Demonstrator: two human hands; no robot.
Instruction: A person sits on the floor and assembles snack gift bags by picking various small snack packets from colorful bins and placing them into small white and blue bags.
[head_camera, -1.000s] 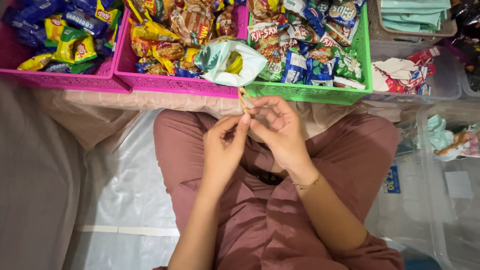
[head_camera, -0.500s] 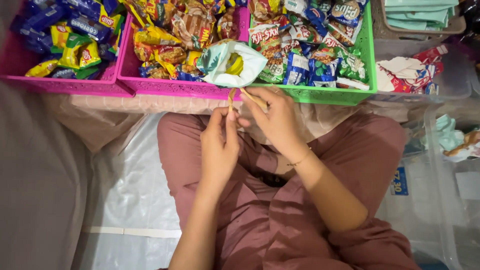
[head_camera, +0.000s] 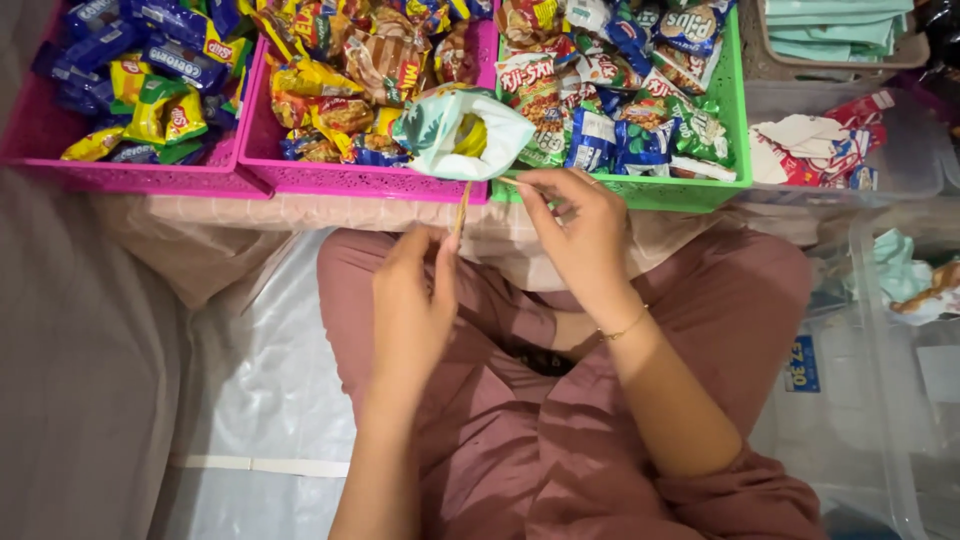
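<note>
I sit cross-legged at centre frame on a clear plastic sheet spread over a grey surface, with a beige cloth bunched under the baskets along the top edge. My left hand pinches the lower end of a tan rubber band and my right hand grips its upper end, stretching it just below a small white-green pouch. The pouch rests on the rims between the pink basket and green basket of snack packets; clear bins stand right.
</note>
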